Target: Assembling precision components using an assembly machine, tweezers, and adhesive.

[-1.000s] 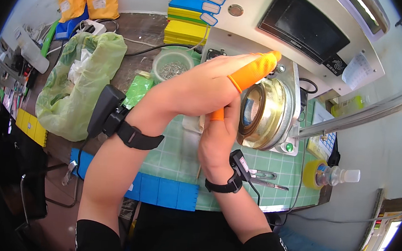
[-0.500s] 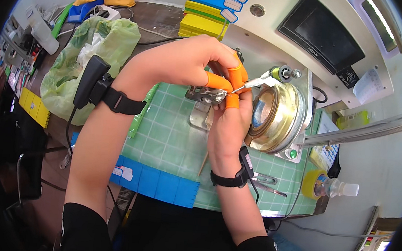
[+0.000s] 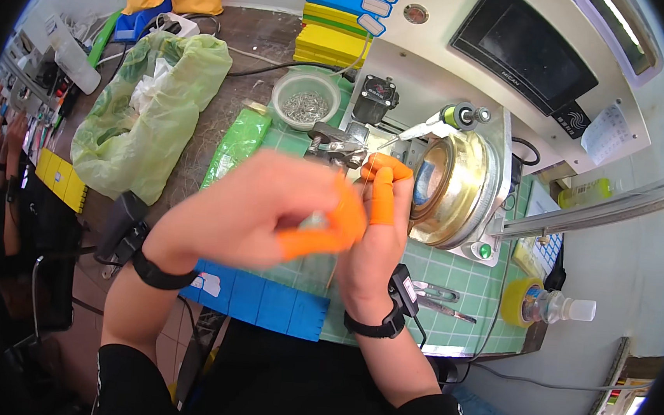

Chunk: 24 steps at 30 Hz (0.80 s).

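My left hand (image 3: 250,213) is smeared by motion above the green cutting mat (image 3: 421,265), with orange finger cots on its thumb and fingertips. What it may hold is not clear. Close beside it, my right hand (image 3: 376,238), also in orange finger cots, has its fingertips pinched together at a small metal clamp (image 3: 343,147). Anything between those fingertips is too small to make out. A pointed white nozzle (image 3: 424,129) reaches toward the clamp from the right. Right of my right hand stands a round brass-coloured wheel (image 3: 469,195) on a machine.
A bowl of small metal pieces (image 3: 306,100) stands behind the clamp. To the left are a green packet (image 3: 237,144) and a bag-lined bin (image 3: 148,115). Tweezers (image 3: 447,309), yellow tape (image 3: 517,302) and a bottle (image 3: 566,309) lie at right. A blue strip (image 3: 262,303) runs along the front.
My left hand has pulled back from the clamp toward me and to the left, uncovering the bowl and black block. My right hand has dropped slightly, still close to the clamp.
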Each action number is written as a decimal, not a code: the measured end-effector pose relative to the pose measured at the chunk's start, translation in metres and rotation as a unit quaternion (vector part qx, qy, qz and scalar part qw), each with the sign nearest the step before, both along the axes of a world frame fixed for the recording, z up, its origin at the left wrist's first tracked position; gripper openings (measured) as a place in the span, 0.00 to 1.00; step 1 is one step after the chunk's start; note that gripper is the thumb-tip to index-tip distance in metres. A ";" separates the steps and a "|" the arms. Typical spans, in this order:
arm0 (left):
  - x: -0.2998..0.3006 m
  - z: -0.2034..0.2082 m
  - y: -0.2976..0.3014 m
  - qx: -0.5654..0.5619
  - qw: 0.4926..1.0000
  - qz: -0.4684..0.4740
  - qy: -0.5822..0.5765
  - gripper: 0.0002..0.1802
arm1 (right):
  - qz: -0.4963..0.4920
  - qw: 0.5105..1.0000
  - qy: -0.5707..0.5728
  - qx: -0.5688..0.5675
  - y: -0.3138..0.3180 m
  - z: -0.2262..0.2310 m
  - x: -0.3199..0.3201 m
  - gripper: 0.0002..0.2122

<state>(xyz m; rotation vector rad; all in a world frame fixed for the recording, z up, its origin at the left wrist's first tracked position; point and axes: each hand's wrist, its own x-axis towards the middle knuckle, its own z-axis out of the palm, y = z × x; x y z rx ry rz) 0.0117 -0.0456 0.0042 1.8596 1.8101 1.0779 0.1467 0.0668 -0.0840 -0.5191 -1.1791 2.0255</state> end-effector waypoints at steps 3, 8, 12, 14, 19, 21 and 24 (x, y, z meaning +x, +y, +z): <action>0.008 -0.025 -0.025 -0.097 0.969 -0.153 -0.167 0.07 | -0.013 0.999 0.017 0.044 -0.004 -0.001 -0.002 0.09; 0.002 0.008 -0.031 -0.120 0.972 -0.162 -0.117 0.07 | -0.053 0.995 -0.031 0.080 0.002 -0.001 -0.014 0.05; -0.018 0.049 -0.006 -0.019 0.986 -0.125 -0.108 0.09 | -0.058 0.998 -0.020 -0.004 0.021 0.002 -0.033 0.06; -0.028 0.045 0.022 0.087 0.992 0.045 0.076 0.10 | -0.075 0.997 -0.007 0.009 0.029 -0.005 -0.045 0.07; -0.064 -0.004 0.084 0.048 0.994 -0.070 0.069 0.11 | -0.064 0.995 0.015 -0.073 0.032 -0.003 -0.053 0.06; -0.071 -0.005 0.085 -0.035 0.996 -0.085 -0.009 0.13 | -0.054 0.996 0.003 -0.065 0.031 -0.003 -0.051 0.06; -0.066 -0.004 0.085 -0.006 0.998 -0.069 -0.009 0.12 | -0.051 0.998 -0.013 -0.041 0.029 0.002 -0.049 0.06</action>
